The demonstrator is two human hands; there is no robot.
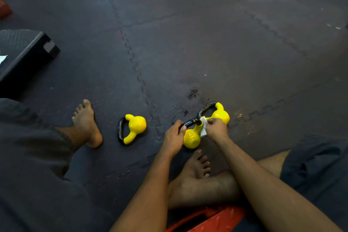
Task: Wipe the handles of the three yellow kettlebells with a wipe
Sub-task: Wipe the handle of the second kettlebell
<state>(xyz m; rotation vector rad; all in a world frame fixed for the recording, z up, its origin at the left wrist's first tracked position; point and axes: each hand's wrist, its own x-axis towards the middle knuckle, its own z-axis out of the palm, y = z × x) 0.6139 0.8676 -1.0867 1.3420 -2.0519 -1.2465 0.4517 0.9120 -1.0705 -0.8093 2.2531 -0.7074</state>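
Three yellow kettlebells with black handles lie on the dark floor mat. The left kettlebell [134,128] lies alone on its side. The middle kettlebell [191,137] is between my hands. My left hand [174,137] grips its black handle at the left end. My right hand [216,129] pinches a white wipe [203,127] against the handle's right end. The right kettlebell [220,114] lies just behind my right hand, its handle pointing left.
My bare feet rest on the mat, one [87,123] left of the kettlebells and one [197,165] just below them. A black step platform [24,56] stands at the left. An orange object [211,220] lies under my legs. Interlocking mat seams and a dark stain [192,93] mark the floor.
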